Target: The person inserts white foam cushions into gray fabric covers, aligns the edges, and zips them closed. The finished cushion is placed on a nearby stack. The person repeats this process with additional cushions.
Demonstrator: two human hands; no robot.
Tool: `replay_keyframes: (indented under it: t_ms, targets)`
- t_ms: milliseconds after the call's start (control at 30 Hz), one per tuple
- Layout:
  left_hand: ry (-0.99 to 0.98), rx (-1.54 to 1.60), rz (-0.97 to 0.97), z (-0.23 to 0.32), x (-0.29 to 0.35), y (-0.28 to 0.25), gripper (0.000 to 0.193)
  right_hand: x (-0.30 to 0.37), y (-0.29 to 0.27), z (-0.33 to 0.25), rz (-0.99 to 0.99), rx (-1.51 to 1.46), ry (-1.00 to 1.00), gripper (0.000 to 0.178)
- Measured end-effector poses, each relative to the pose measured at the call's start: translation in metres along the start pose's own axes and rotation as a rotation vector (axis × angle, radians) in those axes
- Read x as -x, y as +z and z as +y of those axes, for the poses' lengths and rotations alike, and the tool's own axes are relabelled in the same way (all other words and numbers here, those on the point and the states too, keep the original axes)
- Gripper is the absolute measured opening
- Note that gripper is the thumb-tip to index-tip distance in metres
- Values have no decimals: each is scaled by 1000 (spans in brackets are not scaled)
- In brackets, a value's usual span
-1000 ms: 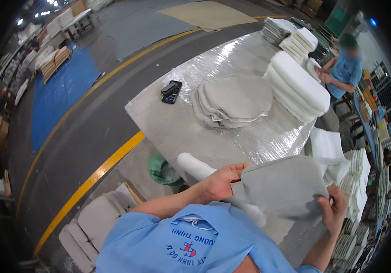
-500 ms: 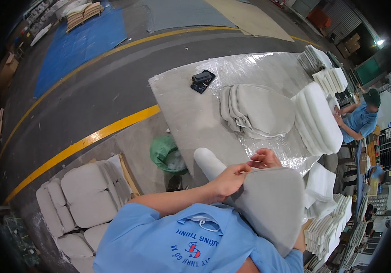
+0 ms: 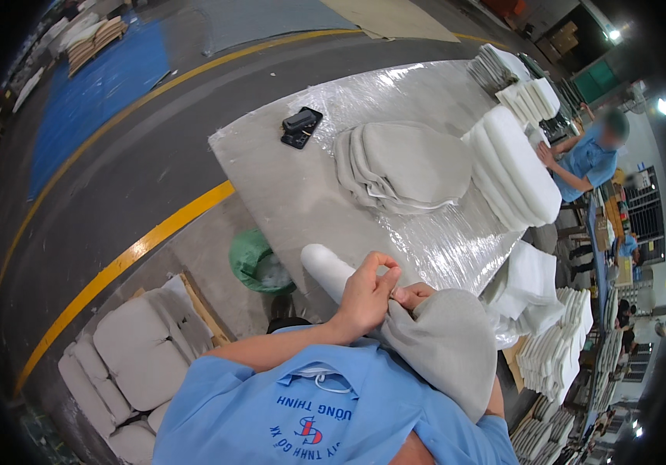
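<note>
The hands meet at one edge of a grey cover (image 3: 457, 349): the left hand (image 3: 367, 293) pinches it, and the right hand (image 3: 413, 295) grips it, partly hidden behind the cloth. The cover hangs in front of the blue shirt (image 3: 271, 403). A white roll (image 3: 323, 266) lies just beside the left hand; beyond, a grey stack (image 3: 426, 163) sits on the tabletop (image 3: 271, 182).

Passage and obstacles, tabletop (image 3: 259, 174).
Beyond the left hand (image 3: 361, 301), bare room is running between a rounded white piece (image 3: 325, 267) and the grey stack (image 3: 414, 163); black devices (image 3: 299, 122) are interrupting it farther out.
</note>
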State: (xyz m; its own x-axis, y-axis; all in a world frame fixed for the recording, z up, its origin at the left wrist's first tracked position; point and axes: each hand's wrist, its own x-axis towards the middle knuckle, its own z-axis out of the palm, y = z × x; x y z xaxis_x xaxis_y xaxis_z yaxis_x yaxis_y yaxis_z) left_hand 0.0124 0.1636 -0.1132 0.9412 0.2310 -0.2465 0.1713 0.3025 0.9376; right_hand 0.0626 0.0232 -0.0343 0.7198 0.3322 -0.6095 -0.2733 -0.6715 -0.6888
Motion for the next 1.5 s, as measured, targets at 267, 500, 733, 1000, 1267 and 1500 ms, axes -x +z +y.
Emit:
replay_keyframes:
  t_ms: [267,500,733,1000,1267,1500]
  targets:
    - [-410,654,-280,2,-1,-34,36,-25,-32,17,-587,-601,-60,21]
    - [-565,777,-701,-10,18,-41,37,-40,-42,-2,-679,-492,-124,12]
    - [-399,837,-325,-21,14,-42,19,-79,-25,0,-545,-375,-144,11]
    - [-20,99,354,-60,-17,-81,24,-136,35,-29,-394,77,-464,14]
    - [-18,-156,434,-82,-65,-100,26,-214,47,-18,-498,7,-434,20]
    - [21,-241,438,-117,-59,-116,29,-240,67,-4,-645,170,-500,15]
